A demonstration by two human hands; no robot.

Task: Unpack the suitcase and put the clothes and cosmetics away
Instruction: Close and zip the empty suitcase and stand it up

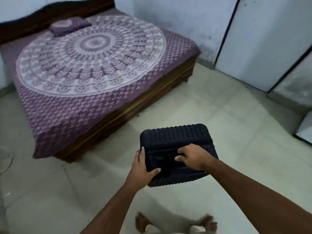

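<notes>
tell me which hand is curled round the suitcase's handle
The right hand: its fingers curl round the handle on top of the dark suitcase. The left hand only clasps the case's left edge.

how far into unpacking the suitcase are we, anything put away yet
Nothing looks done: the dark suitcase is closed, with no clothes or cosmetics in view. In hand: the left hand grips its side edge and the right hand curls round its handle. Left: open it, perhaps on the bed, and put everything away.
</notes>
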